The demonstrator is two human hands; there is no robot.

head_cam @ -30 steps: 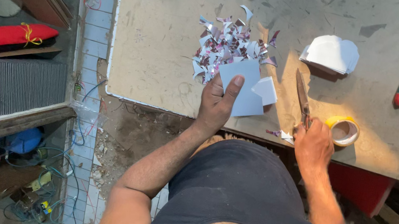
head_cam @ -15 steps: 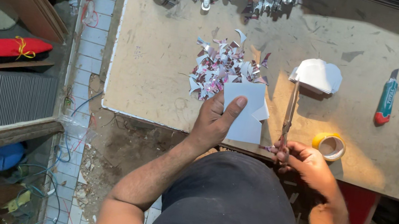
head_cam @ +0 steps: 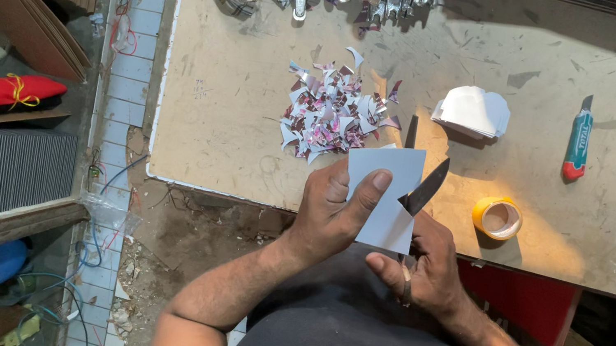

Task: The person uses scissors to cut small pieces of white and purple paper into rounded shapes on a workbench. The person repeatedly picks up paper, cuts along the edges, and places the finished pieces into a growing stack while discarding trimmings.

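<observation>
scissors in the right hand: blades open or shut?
Open. The scissors in the right hand show two dark blades spread in a V at the edge of the white card, held by the left hand.

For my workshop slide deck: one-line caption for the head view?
Left hand holds a white card while right hand opens scissors on its edge.

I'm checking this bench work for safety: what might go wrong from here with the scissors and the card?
1. The left hand pinches the white card close to the open scissors held by the right hand; its thumb might get nicked.
2. The offcuts could fall off the table edge, missing the scrap pile.
</observation>
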